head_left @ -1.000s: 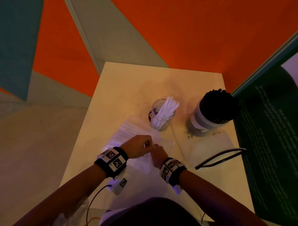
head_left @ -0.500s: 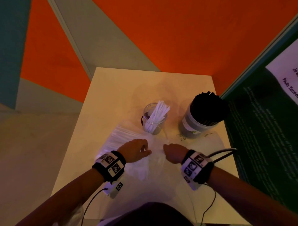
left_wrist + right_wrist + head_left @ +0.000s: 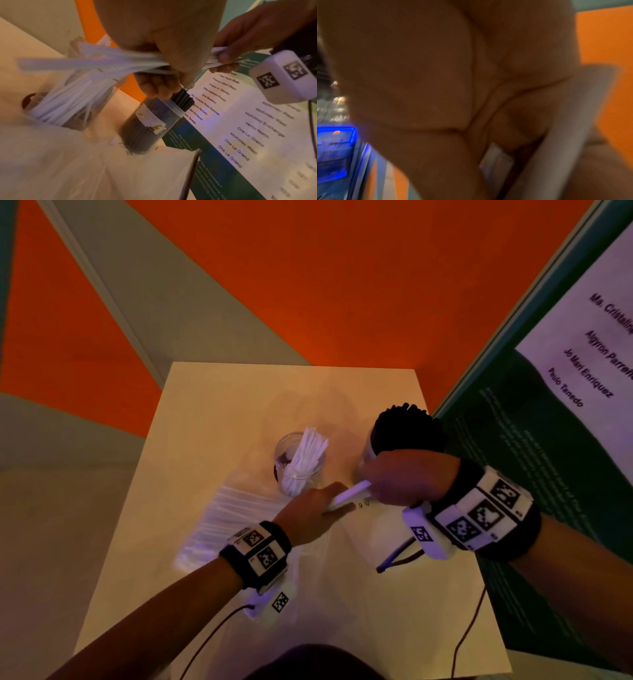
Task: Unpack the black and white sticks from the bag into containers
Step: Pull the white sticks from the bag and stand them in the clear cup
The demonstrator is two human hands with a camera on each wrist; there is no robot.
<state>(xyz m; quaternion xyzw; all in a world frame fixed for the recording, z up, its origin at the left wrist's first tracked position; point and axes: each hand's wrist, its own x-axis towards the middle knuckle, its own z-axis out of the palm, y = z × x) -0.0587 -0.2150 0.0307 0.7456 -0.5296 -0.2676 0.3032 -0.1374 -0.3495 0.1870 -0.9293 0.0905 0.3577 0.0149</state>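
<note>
Exhibition-like booth: orange wall panels (image 3: 342, 285), printed name board (image 3: 582, 354), small table (image 3: 212, 419)

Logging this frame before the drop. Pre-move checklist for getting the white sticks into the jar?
1. Bundle gripped: ok. Left hand and right hand both hold the white sticks.
2. Sticks out of the bag: ok, lifted clear.
3. Jar upright: ok.
4. Jar has room: ok, partly filled.
5. Bundle above jar mouth: not ok, held beside it.
6. Black tub clear of the path: cannot tell, it stands close behind the right hand.
</note>
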